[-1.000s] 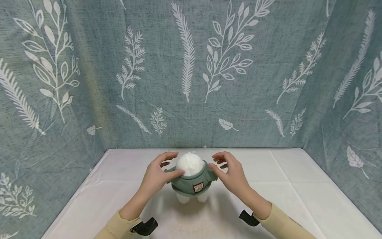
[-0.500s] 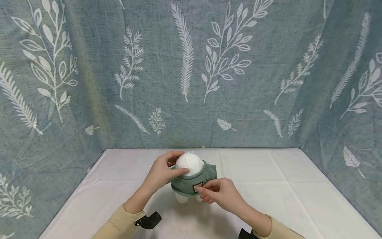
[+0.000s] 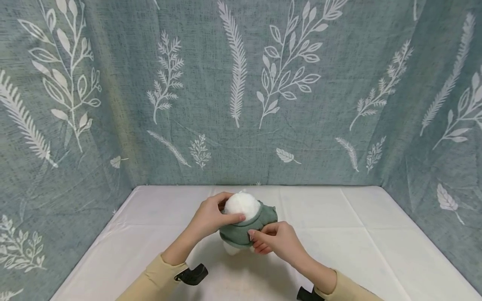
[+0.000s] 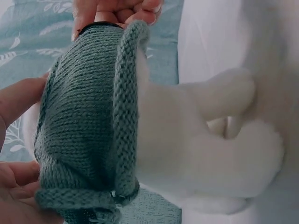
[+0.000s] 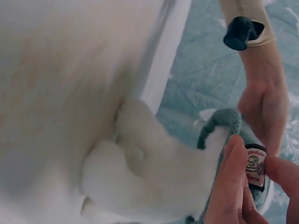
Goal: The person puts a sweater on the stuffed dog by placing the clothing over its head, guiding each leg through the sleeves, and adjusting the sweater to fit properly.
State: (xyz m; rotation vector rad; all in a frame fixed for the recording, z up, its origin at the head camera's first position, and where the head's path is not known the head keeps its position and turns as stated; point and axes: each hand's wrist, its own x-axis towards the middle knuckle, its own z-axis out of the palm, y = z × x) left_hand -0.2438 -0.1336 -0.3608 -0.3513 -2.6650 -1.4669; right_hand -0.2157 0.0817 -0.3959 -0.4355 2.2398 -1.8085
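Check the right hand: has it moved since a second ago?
Yes. The right hand came down from beside the plush toy's head, towards the table's near edge, and now pinches the green sweater's hem at the patch.

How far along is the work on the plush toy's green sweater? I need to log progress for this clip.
Done: the green sweater sits round the white plush toy, whose head and legs are bare. In hand: the left hand holds the toy near the collar, and the right hand pinches the hem by its patch. Left: the hem looks bunched, so whether the sweater goes further down or comes off can't be told.
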